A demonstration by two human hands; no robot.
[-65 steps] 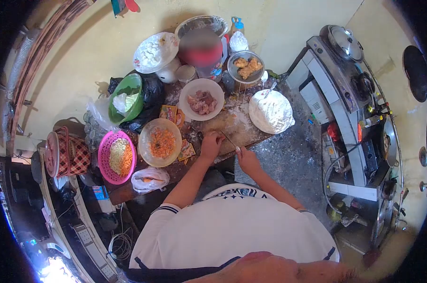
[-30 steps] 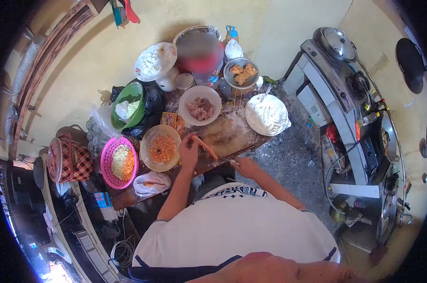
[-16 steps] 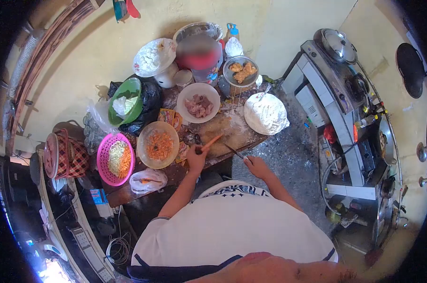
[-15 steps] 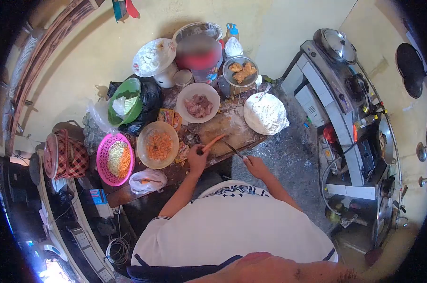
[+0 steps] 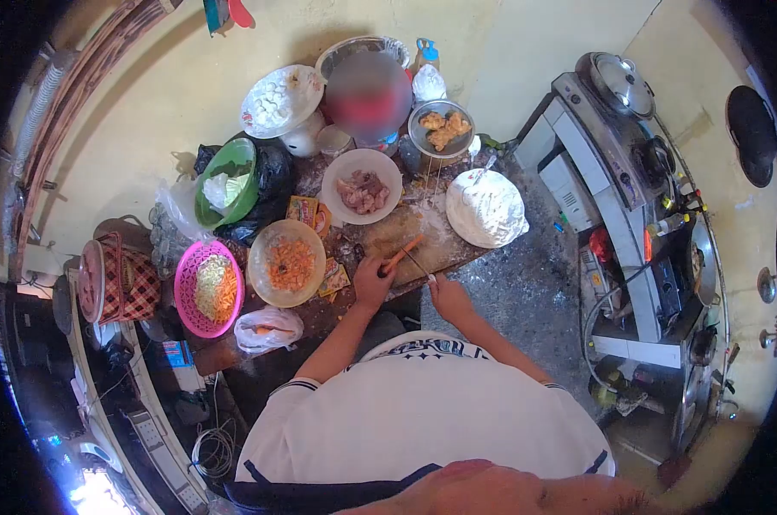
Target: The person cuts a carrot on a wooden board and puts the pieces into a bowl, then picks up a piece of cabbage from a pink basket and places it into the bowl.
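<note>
My left hand (image 5: 373, 283) is closed around the lower end of an orange carrot (image 5: 402, 254), which slants up and to the right over the wooden board (image 5: 457, 247). In my right hand (image 5: 449, 297) is the handle of a knife (image 5: 418, 264); its dark blade points up and left, with the tip end right at the carrot. Just left of my left hand stands a bowl of chopped carrot (image 5: 289, 264). Beyond the board's near part is a white bowl of raw meat pieces (image 5: 361, 189).
A pink basket (image 5: 182, 292) holds pale and orange shreds. Beside it lies a plastic bag (image 5: 268, 331). A bowl of white flour (image 5: 486, 206) stands right, a strainer with fried pieces (image 5: 440, 129) behind, a green basin (image 5: 227, 193) left. The stove (image 5: 590, 129) is at far right.
My right hand has moved slightly left, bringing the knife closer across the carrot. My left hand has shifted a little to the right, still on the carrot.
</note>
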